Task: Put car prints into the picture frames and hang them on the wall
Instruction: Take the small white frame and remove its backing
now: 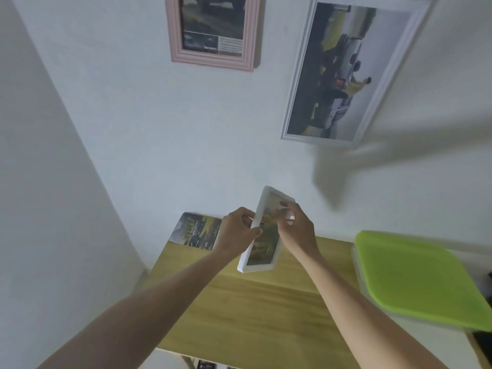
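- Small white plastic picture frame [262, 233] with a green-toned car print in it: held in the air above the far end of the light wooden table [255, 310], tilted, long side up, in front of the white wall [149, 134].
- Left hand [238, 231] grips the frame's left edge, thumb in front. Right hand [296, 230] clasps the right edge, fingers over the glass.
- Step, as I read it: take this one to the wall. Keep both hands on the edges, square it up, and find the hook by feel.
- Already up: pink moulded frame [213, 33] and a larger white frame [354, 73], which hangs crooked.
- A loose car print [195, 231] leans against the wall at the table's far-left corner, seemingly unframed.
- Clear box with lime-green lid [418, 278] on the right; clear of the lift path.
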Motion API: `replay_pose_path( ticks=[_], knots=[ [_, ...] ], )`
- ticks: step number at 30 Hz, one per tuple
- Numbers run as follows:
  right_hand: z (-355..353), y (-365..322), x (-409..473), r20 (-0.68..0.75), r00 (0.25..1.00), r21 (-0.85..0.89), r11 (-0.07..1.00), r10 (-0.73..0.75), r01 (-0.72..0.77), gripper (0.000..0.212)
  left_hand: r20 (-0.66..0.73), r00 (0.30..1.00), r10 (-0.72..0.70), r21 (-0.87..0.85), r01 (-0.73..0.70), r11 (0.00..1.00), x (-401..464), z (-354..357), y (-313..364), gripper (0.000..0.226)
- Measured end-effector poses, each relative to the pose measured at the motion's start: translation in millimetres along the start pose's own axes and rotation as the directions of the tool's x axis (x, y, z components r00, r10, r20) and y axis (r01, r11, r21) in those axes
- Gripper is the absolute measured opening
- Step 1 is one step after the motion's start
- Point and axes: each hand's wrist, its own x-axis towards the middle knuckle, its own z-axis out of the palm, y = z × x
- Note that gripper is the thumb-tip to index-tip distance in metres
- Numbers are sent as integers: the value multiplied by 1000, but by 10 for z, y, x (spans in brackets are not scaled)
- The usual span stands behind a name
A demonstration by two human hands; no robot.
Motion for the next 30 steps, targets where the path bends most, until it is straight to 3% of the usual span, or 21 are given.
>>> replay_pose_path(
  ticks=[4,7,12,17,21,26,30],
  knots=[
    [253,-64,109,-12,993,115,987,116,-114,42,-39,996,79,147,-73,987,-121,251,-155,21],
    [293,5,254,-29,986,161,975,163,-156,28,-23,981,195,261,-182,948,-162,404,-260,34],
    [80,191,475,62,976,232,949,207,-216,25,9,949,316,242,-309,920,67,419,-454,44],
    [-135,461,633,145,978,232,955,151,-182,23,-86,988,126,329,-91,940,447,169,-589,69],
    [-206,621,643,152,982,238,960,115,-150,28,-42,999,15,184,-7,983,583,106,-671,71],
    [-217,735,526,-12,996,-33,996,-87,86,41,-69,997,46,149,-36,988,528,248,-699,70],
    [-122,821,552,-71,977,-188,965,-201,185,45,-59,990,127,264,-107,959,541,326,-655,81]
  ],
)
